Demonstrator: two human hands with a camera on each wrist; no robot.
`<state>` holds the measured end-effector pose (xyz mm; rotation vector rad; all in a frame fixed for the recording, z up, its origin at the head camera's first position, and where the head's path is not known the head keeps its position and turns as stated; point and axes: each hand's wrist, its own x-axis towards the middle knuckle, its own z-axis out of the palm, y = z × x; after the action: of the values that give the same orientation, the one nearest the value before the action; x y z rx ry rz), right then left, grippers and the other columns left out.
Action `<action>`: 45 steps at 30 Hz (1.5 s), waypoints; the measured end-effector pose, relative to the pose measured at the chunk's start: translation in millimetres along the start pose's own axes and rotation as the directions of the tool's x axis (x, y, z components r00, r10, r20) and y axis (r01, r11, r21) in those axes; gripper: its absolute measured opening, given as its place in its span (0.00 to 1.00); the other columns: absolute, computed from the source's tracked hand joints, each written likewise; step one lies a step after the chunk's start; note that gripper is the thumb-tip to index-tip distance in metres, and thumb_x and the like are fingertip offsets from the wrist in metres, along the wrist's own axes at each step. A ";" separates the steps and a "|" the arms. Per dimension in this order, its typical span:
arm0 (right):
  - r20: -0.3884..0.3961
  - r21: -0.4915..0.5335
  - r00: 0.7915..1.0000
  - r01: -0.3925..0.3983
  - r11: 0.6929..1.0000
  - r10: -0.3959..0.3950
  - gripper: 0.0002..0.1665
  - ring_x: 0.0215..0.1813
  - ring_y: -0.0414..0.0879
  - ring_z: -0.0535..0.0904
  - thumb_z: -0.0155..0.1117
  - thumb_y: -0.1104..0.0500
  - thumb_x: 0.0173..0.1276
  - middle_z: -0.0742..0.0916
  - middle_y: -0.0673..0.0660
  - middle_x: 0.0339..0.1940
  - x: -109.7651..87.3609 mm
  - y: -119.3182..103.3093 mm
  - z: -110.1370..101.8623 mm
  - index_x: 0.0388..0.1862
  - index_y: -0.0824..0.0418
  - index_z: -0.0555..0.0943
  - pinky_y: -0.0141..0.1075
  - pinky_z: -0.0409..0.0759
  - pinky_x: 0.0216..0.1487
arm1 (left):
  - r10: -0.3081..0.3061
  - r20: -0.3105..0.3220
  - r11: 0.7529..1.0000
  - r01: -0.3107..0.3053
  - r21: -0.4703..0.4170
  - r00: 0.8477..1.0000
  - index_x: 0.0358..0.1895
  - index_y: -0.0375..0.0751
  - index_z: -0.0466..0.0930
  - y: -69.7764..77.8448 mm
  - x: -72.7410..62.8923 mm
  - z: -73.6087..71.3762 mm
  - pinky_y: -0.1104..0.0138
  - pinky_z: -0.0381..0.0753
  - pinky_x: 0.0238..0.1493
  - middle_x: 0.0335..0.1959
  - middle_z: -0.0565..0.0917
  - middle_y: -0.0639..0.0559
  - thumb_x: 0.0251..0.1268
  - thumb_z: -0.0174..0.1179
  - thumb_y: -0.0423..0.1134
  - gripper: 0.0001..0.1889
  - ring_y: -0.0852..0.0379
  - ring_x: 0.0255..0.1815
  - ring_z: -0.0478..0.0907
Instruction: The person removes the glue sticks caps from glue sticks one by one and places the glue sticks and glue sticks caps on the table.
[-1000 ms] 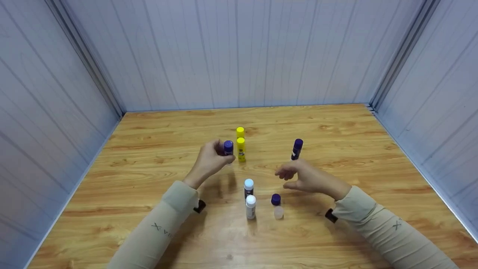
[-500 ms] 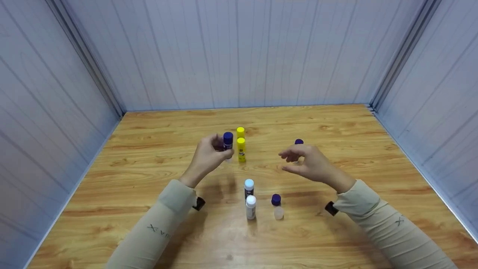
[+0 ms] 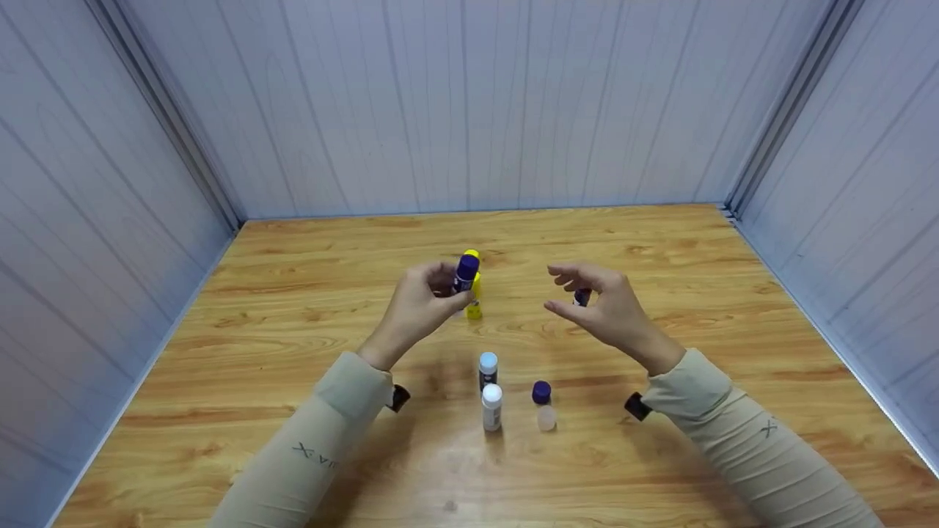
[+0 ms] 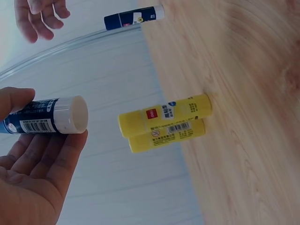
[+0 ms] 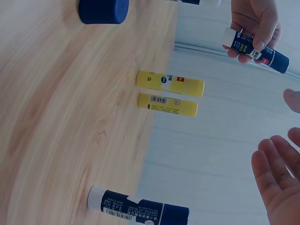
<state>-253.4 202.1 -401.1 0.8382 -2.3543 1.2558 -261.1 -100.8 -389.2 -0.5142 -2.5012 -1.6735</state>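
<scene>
My left hand [image 3: 422, 312] grips a dark blue glue stick [image 3: 466, 271] above the table, in front of the yellow glue sticks. Its hollow white end [image 4: 78, 115] faces the table in the left wrist view. My right hand [image 3: 612, 312] is raised with fingers and thumb apart, nothing between them. Behind it, partly hidden in the head view, another dark blue glue stick [image 5: 140, 208] stands upright on the table. Two yellow glue sticks, the front one [image 4: 166, 115] clearer, stand upright close together between the hands.
Nearer the person stand a white-capped dark stick [image 3: 488, 370] and a white stick [image 3: 492, 411]. Right of them sit a small dark blue cap [image 3: 541, 392] and a translucent round piece [image 3: 546, 419]. Pale panel walls [image 3: 469, 110] enclose the wooden table [image 3: 293, 264].
My left hand has lifted the blue glue stick and shifted it right, across the yellow sticks. My right hand has risen and moved away from the table, covering most of the standing blue stick.
</scene>
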 end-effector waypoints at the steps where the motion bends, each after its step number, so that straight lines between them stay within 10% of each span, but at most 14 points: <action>1: -0.007 0.012 1.000 -0.005 1.000 0.005 0.27 0.55 0.53 0.88 0.81 0.66 0.68 0.91 0.62 0.58 1.0 -0.7 0.9 0.65 0.66 0.86 0.45 0.89 0.59 | 0.007 0.007 1.000 -0.008 0.003 1.000 0.57 0.34 0.86 1.4 -0.1 0.9 0.58 0.90 0.54 0.50 0.92 0.41 0.69 0.74 0.31 0.16 0.50 0.49 0.89; 21: 0.032 0.296 0.994 -0.109 0.949 0.104 0.29 0.55 0.40 0.86 0.77 0.71 0.69 0.89 0.65 0.58 13.9 -15.0 21.7 0.68 0.70 0.82 0.41 0.88 0.60 | 0.099 0.099 0.978 -0.115 0.172 0.990 0.55 0.37 0.88 19.5 1.6 18.7 0.59 0.92 0.50 0.49 0.93 0.45 0.72 0.74 0.35 0.13 0.52 0.46 0.90; 45: 0.005 0.481 0.984 -0.157 0.862 0.177 0.20 0.48 0.42 0.89 0.73 0.73 0.72 0.91 0.59 0.48 16.1 -22.6 34.6 0.60 0.76 0.83 0.31 0.89 0.51 | 0.173 0.173 0.968 -0.200 0.154 0.970 0.54 0.38 0.91 22.7 3.4 29.3 0.63 0.90 0.45 0.44 0.94 0.48 0.71 0.75 0.36 0.12 0.57 0.39 0.87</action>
<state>-252.1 158.0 -397.1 0.7427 -2.1435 1.9637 -253.7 -65.6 -380.0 -0.8650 -2.5771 -1.3876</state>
